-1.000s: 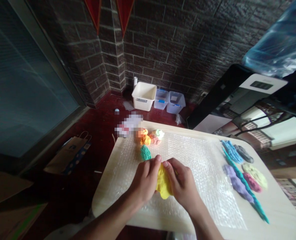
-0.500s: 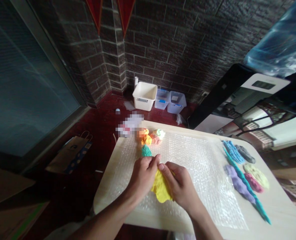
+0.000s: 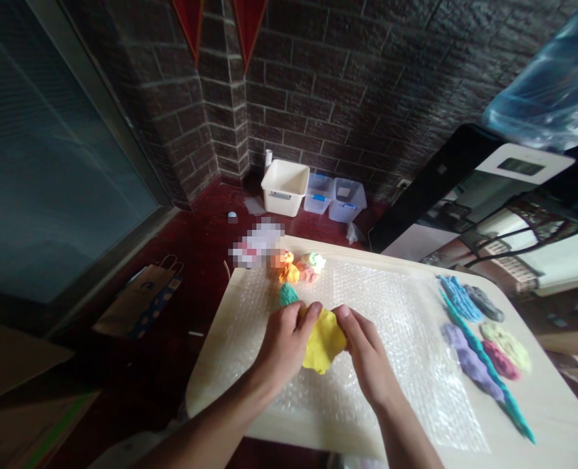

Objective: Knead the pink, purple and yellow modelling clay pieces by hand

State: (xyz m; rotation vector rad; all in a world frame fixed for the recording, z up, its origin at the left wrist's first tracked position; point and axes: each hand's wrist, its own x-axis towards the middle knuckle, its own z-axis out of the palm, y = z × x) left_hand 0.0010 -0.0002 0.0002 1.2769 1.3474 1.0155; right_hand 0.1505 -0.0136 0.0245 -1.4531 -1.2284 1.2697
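A flattened yellow clay lump (image 3: 324, 340) is held between both hands above a sheet of bubble wrap (image 3: 396, 326) on a pale table (image 3: 552, 417). My left hand (image 3: 285, 342) pinches its left edge, thumb and fingers closed on it. My right hand (image 3: 367, 355) grips its right edge the same way. A teal clay piece (image 3: 287, 294) lies just beyond my left hand.
Orange, pink and pale green clay lumps (image 3: 298, 267) sit at the table's far edge. Flattened blue, grey, purple, pink and yellow-green pieces and a long teal strip (image 3: 484, 355) lie at the right. White and clear bins (image 3: 313, 192) stand on the floor by the brick wall; a paper bag (image 3: 139, 296) lies left.
The hands have drawn apart a little and the yellow clay now shows wider and flatter between them. Earlier the hands were pressed close together over it.
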